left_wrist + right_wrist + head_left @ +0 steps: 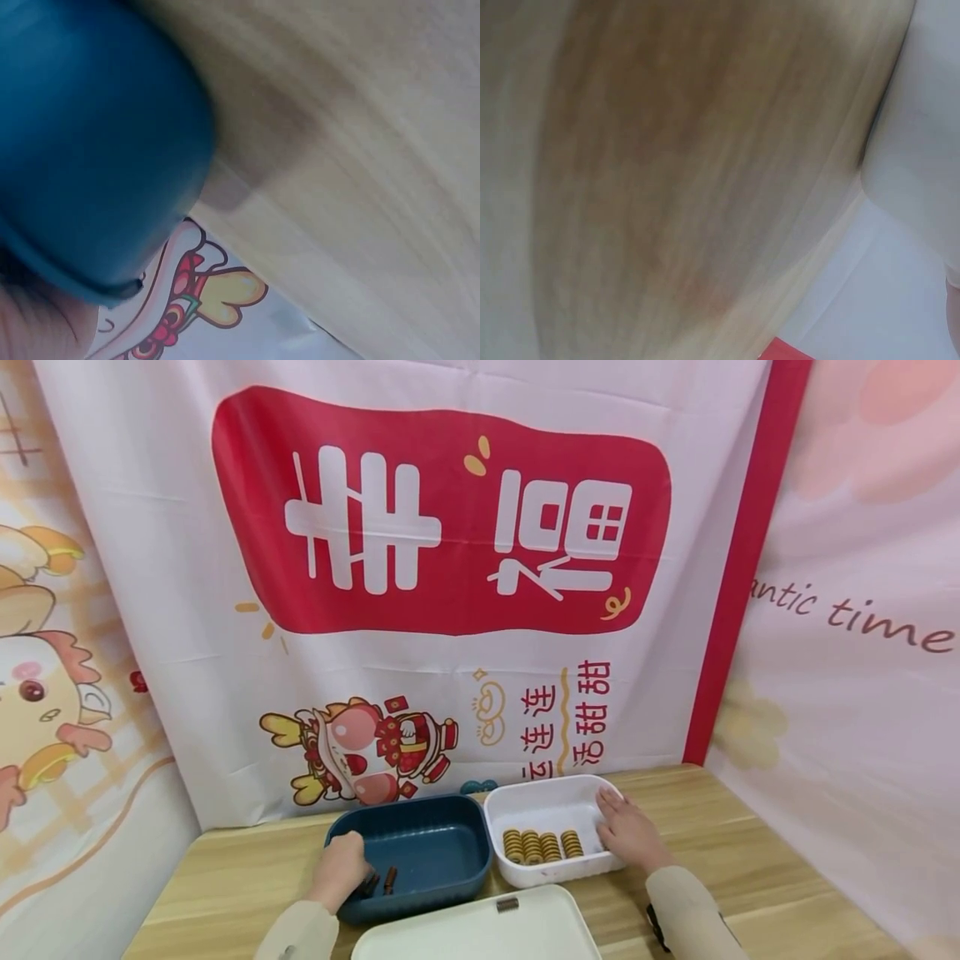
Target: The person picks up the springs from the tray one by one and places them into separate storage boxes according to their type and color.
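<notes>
My left hand (343, 864) is bent over the left rim of a dark blue plastic bin (431, 835). Its fingers reach down inside and are mostly hidden, so I cannot tell what they hold. Beside them lie small dark brown stick-like pieces (390, 881). In the left wrist view, part of the hand (41, 322) shows at the rim beyond the bin's outer wall (112, 142). My right hand (630, 831) rests at the right rim of a white bin (540, 793), fingers extended along the edge. Short rows of round ridged golden-brown biscuits (531, 847) stand inside it.
A pale cream tray or lid (472, 935) lies in front of the bins, with a small dark ridged piece (507, 904) near its far edge. The wooden table (712, 835) ends at a printed cloth backdrop (457, 643) behind the bins.
</notes>
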Demonstrator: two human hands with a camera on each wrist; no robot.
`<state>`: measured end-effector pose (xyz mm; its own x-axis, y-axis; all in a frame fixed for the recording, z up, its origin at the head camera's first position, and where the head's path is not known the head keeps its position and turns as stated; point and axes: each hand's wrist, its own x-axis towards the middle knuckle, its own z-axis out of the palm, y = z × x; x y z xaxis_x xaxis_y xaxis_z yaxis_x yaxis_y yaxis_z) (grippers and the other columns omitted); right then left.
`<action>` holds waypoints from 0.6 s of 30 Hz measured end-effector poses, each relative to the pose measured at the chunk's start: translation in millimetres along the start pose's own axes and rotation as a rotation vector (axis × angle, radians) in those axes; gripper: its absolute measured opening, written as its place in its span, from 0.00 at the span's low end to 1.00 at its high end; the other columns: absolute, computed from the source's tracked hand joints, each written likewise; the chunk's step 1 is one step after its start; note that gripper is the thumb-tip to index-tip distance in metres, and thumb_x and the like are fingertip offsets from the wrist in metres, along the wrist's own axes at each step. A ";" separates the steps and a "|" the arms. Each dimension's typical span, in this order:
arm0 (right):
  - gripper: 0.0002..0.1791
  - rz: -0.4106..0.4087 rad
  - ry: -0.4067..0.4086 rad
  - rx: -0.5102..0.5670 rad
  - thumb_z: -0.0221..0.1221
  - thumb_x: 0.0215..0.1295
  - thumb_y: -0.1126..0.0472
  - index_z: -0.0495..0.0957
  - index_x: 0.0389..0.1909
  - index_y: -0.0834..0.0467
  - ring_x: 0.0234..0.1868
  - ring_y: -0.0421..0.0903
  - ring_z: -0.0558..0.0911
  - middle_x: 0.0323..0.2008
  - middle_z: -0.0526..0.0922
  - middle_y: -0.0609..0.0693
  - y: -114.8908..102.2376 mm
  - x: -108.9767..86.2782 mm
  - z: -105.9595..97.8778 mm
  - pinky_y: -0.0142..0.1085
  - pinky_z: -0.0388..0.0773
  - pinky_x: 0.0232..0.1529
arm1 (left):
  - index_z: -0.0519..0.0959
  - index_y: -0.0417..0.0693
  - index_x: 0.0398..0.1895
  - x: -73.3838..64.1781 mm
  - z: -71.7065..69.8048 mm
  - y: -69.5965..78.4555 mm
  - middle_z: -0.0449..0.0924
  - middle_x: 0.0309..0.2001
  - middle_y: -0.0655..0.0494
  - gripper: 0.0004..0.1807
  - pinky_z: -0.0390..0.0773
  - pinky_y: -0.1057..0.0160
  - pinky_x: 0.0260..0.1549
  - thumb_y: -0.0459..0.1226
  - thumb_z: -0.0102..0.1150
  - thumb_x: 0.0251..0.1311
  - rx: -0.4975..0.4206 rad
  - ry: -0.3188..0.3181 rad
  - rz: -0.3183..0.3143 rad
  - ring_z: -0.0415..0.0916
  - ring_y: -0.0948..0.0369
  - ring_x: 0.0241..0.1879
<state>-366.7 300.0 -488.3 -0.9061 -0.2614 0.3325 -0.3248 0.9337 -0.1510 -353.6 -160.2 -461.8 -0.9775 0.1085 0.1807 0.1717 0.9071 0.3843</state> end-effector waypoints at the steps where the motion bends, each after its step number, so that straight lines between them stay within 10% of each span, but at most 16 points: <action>1: 0.28 -0.001 0.003 0.001 0.52 0.65 0.62 0.66 0.61 0.76 0.67 0.62 0.63 0.64 0.66 0.68 -0.1 0.2 -0.2 0.56 0.53 0.67 | 0.69 0.44 0.09 0.3 -2.7 0.0 0.64 0.10 0.57 0.17 0.66 0.62 0.16 0.27 0.67 0.44 -0.005 0.007 0.011 0.64 0.61 0.13; 18: 0.27 -0.013 0.027 0.004 0.52 0.63 0.63 0.67 0.59 0.77 0.66 0.63 0.64 0.62 0.68 0.69 -2.0 0.3 -1.0 0.56 0.54 0.66 | 0.81 0.45 0.11 -4.7 -28.2 41.2 0.74 0.11 0.59 0.13 0.75 0.63 0.20 0.29 0.67 0.52 -0.152 -0.063 0.037 0.70 0.64 0.14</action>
<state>-366.1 298.3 -486.9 -0.8943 -0.2671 0.3591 -0.3378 0.9292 -0.1501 -338.5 -134.8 -421.3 -0.9752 0.1698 0.1421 0.2192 0.8306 0.5119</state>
